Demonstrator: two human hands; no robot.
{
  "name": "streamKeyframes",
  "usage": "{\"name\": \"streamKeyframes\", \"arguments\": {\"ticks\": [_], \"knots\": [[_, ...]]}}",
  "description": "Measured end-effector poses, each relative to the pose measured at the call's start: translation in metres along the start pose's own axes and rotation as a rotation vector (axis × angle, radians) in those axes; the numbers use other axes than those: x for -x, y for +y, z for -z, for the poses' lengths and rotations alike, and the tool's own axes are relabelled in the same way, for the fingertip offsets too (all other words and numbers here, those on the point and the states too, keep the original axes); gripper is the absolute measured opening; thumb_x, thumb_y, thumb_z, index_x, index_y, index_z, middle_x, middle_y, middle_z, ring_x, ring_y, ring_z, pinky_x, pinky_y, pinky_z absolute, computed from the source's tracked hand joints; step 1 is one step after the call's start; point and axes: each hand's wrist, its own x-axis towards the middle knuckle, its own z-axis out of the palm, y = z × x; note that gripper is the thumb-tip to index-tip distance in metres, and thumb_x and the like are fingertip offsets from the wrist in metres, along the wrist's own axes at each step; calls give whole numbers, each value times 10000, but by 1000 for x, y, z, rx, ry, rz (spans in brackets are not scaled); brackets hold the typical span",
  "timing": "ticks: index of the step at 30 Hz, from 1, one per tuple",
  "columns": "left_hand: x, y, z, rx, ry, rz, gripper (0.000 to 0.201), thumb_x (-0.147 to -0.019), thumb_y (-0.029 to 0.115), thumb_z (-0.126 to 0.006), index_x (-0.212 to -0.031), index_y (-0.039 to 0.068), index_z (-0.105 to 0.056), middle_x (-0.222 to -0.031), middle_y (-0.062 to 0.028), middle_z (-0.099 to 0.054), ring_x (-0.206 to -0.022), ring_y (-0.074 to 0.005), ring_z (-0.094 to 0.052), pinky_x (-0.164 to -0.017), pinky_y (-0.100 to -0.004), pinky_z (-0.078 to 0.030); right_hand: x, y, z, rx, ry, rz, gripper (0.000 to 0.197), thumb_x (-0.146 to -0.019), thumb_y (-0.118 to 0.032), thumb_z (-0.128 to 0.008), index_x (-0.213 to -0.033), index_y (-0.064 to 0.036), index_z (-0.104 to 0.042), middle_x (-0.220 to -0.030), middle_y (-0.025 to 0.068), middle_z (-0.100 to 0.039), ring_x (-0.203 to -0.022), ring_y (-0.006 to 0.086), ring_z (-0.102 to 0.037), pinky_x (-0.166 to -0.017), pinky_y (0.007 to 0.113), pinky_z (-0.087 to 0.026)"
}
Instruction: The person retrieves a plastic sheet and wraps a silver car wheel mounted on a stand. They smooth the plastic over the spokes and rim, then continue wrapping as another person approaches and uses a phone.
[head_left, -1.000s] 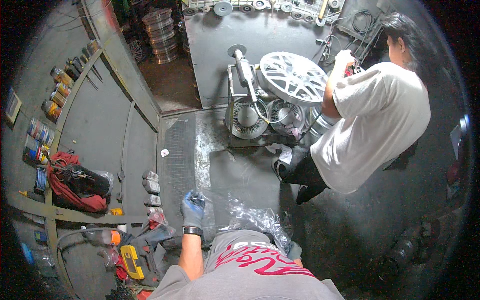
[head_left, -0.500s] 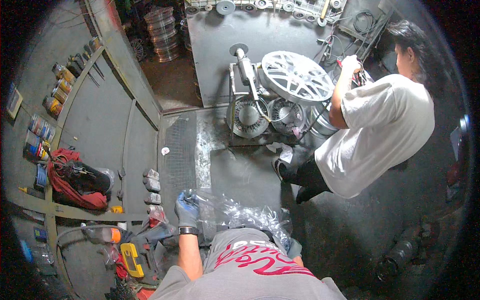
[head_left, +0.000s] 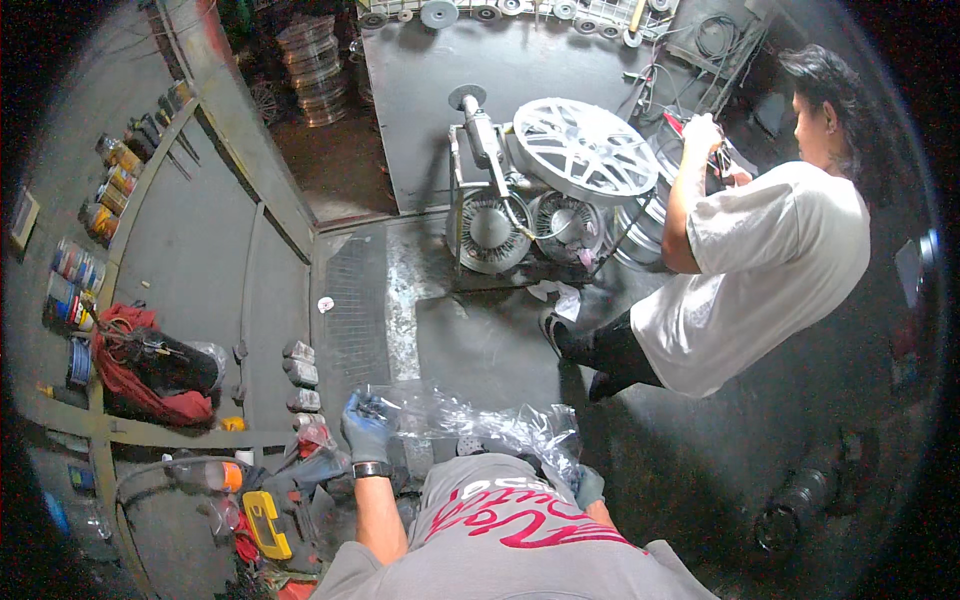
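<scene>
In front of my waist a crumpled, shiny clear plastic sheet (head_left: 490, 420) stretches sideways between my two hands. My left hand (head_left: 368, 428), in a grey and blue work glove, is closed on its left end. A dark band circles that wrist. At the sheet's lower right end is my gloved right hand (head_left: 590, 486), closed on the plastic and partly covered by it. My shirt hides part of the right forearm.
Ahead, a silver alloy wheel (head_left: 585, 150) rests on a stand beside a grinding tool (head_left: 482, 135). A person in a white shirt (head_left: 775, 265) stands at the right, hands near the wheel. On the left, spray cans (head_left: 303, 375) and a yellow case (head_left: 265, 524) sit along the wall.
The plastic sheet is drawn out wider and straighter. My right hand has come further into view, and my left hand has shifted slightly left. The view has moved a little.
</scene>
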Motion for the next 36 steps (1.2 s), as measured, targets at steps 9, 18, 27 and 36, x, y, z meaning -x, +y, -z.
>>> {"name": "streamKeyframes", "arguments": {"ticks": [9, 18, 27, 36], "knots": [[-10, -2, 9, -45, -22, -68, 152, -940, 195, -548, -869, 107, -650, -792, -35, -667, -706, -186, -604, -683, -349, -513, 0, -39, 7, -562, 10, -380, 171, -836, -142, -592, -808, -43, -729, -707, 30, -656, -572, 132, -564, -530, 325, -439], [-12, -1, 5, -27, -117, -46, 130, -948, 169, -550, -921, 82, -642, -864, -82, -692, -745, -198, -634, -695, -336, -535, -2, -46, 7, -707, 13, -510, 148, -837, -166, -590, -718, -96, -642, -608, 30, -571, -469, 134, -475, -443, 308, -363], [-20, 0, 9, -47, -56, -70, 129, -955, 189, -548, -929, 120, -654, -890, -63, -711, -739, -181, -634, -697, -325, -520, -2, -30, -2, -721, 34, -547, 145, -844, -159, -561, -730, -95, -623, -596, 42, -560, -429, 135, -442, -403, 298, -342], [-23, 3, 20, -34, -36, -90, 108, -916, 179, -579, -920, 94, -645, -881, -69, -700, -778, -204, -644, -723, -358, -530, -6, -19, -8, -729, 41, -447, 162, -837, -177, -588, -775, -45, -658, -607, 57, -587, -424, 146, -488, -389, 308, -363]]}}
